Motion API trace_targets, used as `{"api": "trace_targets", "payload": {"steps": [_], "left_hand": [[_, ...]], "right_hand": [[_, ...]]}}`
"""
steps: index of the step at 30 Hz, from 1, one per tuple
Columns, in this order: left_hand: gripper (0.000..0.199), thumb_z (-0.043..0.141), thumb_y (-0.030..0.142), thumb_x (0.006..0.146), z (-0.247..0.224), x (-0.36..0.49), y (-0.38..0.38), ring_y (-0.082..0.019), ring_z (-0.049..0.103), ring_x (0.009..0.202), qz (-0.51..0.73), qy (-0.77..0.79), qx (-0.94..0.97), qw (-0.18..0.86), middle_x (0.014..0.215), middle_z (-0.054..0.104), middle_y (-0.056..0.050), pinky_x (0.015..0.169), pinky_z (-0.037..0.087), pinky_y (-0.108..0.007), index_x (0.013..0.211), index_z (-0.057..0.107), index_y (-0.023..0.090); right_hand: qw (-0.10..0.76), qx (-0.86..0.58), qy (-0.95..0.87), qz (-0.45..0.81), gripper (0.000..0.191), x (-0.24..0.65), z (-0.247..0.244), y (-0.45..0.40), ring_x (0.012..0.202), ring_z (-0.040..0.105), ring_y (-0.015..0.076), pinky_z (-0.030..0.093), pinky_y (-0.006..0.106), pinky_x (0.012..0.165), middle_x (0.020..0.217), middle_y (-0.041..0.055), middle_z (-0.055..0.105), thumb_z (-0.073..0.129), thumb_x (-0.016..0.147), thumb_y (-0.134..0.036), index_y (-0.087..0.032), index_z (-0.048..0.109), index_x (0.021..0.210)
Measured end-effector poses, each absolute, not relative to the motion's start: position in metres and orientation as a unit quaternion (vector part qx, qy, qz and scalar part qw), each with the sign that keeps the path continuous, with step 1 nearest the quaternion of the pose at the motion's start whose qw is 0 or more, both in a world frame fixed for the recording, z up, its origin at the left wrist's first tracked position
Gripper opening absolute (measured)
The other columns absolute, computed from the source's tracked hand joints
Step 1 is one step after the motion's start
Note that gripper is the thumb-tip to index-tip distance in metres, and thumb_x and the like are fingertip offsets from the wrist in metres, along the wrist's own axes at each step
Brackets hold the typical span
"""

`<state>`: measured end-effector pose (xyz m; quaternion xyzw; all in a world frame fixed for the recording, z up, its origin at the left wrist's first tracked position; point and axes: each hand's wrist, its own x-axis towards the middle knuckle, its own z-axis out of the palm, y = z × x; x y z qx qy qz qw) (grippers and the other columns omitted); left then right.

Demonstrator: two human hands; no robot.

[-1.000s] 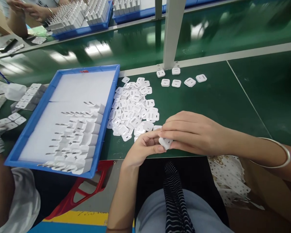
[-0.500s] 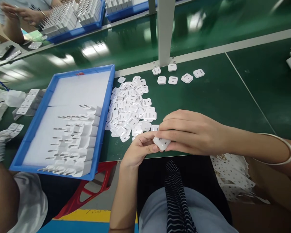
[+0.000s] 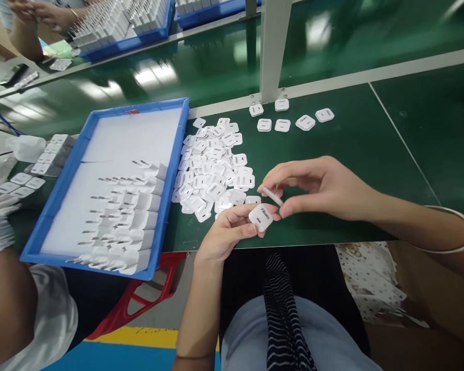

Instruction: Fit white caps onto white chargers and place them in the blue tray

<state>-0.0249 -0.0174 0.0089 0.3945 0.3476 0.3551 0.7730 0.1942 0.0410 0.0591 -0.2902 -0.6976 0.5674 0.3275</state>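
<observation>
My left hand (image 3: pixel 232 226) pinches a white charger cover plate (image 3: pixel 260 217), its printed face and small slot turned up, over the bench's front edge. Just above it my right hand (image 3: pixel 313 190) holds a second white plate (image 3: pixel 272 196) edge-on between thumb and fingers. Left of both hands lies a heap of the same white plates (image 3: pixel 212 167). Several more plates (image 3: pixel 282 125) are spread out near the post at the back.
A blue tray (image 3: pixel 184 139) left of the heap holds rows of white plug chargers (image 3: pixel 139 221), pins pointing left. A gloved co-worker's hand (image 3: pixel 0 221) is at far left, near more plates (image 3: pixel 21 179). A metal post (image 3: pixel 270 51) rises behind. Another person's hands (image 3: pixel 54 18) work across the bench.
My right hand has lifted away from my left, now with a plate held edge-on. The plate in my left hand is uncovered, and its print shows. The view has shifted slightly.
</observation>
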Motion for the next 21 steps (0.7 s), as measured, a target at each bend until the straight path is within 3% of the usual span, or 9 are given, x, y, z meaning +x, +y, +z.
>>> {"api": "trace_targets", "payload": {"steps": [3, 7, 11, 14, 21], "left_hand": [[0.043, 0.079, 0.045, 0.075, 0.010, -0.026, -0.018, -0.013, 0.055, 0.065, 0.368, 0.338, 0.391, 0.773, 0.100, 0.073, -0.013, 0.071, 0.046, -0.030, 0.109, 0.077, 0.017], [0.039, 0.077, 0.044, 0.079, 0.009, -0.024, -0.019, -0.013, 0.058, 0.067, 0.382, 0.325, 0.391, 0.772, 0.098, 0.074, -0.011, 0.074, 0.049, -0.030, 0.108, 0.077, 0.017], [0.036, 0.080, 0.031, 0.078, 0.010, -0.012, -0.024, -0.019, 0.066, 0.094, 0.498, 0.411, 0.426, 0.633, 0.110, 0.073, -0.006, 0.088, 0.051, -0.030, 0.113, 0.075, 0.027], [0.038, 0.079, 0.024, 0.078, 0.011, -0.003, -0.026, -0.021, 0.063, 0.111, 0.553, 0.454, 0.463, 0.523, 0.115, 0.072, -0.004, 0.098, 0.049, -0.032, 0.115, 0.074, 0.030], [0.039, 0.082, 0.022, 0.074, 0.008, -0.004, -0.025, -0.024, 0.069, 0.111, 0.518, 0.467, 0.425, 0.577, 0.116, 0.075, -0.003, 0.101, 0.052, -0.039, 0.112, 0.076, 0.029]], "right_hand": [[0.309, -0.318, -0.599, 0.667, 0.030, 0.196, 0.057, 0.047, 0.080, 0.069, 0.0196, 0.058, 0.036, 0.074, 0.093, 0.0068, 0.074, 0.076, 0.081, -0.045, -0.019, 0.077, 0.098], [0.301, -0.332, -0.543, 0.711, 0.029, 0.194, 0.053, 0.047, 0.082, 0.069, 0.0196, 0.057, 0.037, 0.076, 0.095, 0.0077, 0.075, 0.079, 0.079, -0.043, -0.018, 0.077, 0.093], [0.321, -0.400, -0.586, 0.628, 0.031, 0.188, 0.055, 0.035, 0.084, 0.069, 0.0216, 0.057, 0.037, 0.078, 0.093, 0.0058, 0.076, 0.087, 0.069, -0.038, -0.019, 0.076, 0.091], [0.366, -0.391, -0.665, 0.521, 0.025, 0.184, 0.054, 0.028, 0.085, 0.067, 0.0220, 0.055, 0.037, 0.075, 0.094, 0.0050, 0.075, 0.084, 0.072, -0.038, -0.022, 0.075, 0.090], [0.406, -0.339, -0.750, 0.397, 0.020, 0.178, 0.042, 0.021, 0.091, 0.065, 0.0219, 0.055, 0.034, 0.072, 0.097, 0.0056, 0.074, 0.079, 0.080, -0.031, -0.024, 0.073, 0.098]]}}
